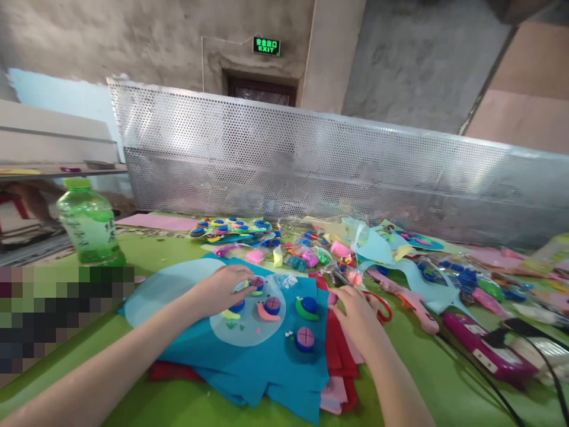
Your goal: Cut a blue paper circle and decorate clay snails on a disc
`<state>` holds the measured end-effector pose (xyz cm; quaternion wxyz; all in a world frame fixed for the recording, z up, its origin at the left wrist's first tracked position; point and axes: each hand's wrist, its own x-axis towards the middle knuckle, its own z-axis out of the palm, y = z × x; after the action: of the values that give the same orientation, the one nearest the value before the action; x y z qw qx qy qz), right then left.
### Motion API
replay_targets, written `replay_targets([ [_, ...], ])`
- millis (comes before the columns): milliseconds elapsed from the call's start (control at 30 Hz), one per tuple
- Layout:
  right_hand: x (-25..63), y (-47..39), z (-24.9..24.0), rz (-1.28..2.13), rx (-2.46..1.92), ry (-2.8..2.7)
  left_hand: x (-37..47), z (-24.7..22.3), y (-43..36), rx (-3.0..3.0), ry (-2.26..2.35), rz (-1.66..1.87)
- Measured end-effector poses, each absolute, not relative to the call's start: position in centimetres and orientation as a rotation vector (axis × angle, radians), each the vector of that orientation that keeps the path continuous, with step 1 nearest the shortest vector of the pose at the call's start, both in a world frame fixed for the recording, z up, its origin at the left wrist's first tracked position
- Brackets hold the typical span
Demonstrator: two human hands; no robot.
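Note:
On a stack of blue felt sheets (267, 367), a pale blue felt oval (262, 333) bears small clay snails. My left hand (229, 290) reaches over it, thumb and fingers closed about a green snail with a purple shell (256, 284). Close by sit a yellow snail with a blue shell (235, 311) and a pink snail (269, 308). To their right lie a green snail (307, 308) and a blue disc with a purple crossed top (304, 339). At the stack's right edge, my right hand (355, 311) pinches a small purple clay piece (332, 298).
Red-handled scissors (386, 308) lie beside my right hand. A glue gun (413, 305) and a purple device with a cable (486, 344) are at right. Bagged clay (306, 255) lines the back, before a perforated metal screen (288, 160). A green bottle (89, 225) stands left.

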<state>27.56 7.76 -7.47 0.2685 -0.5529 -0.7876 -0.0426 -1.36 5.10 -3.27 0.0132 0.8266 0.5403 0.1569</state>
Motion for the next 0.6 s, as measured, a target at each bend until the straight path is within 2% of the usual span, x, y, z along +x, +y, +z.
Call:
replay_targets([
  [400,27.5,7.1,-6.1,0.111,-1.303,-1.965,0.2,-2.7,3.8,2.676,1.593,0.589],
  [600,27.2,7.6,-6.1,0.305,-1.208,-1.916,3.0,-2.4,2.5,2.912,1.379,0.652],
])
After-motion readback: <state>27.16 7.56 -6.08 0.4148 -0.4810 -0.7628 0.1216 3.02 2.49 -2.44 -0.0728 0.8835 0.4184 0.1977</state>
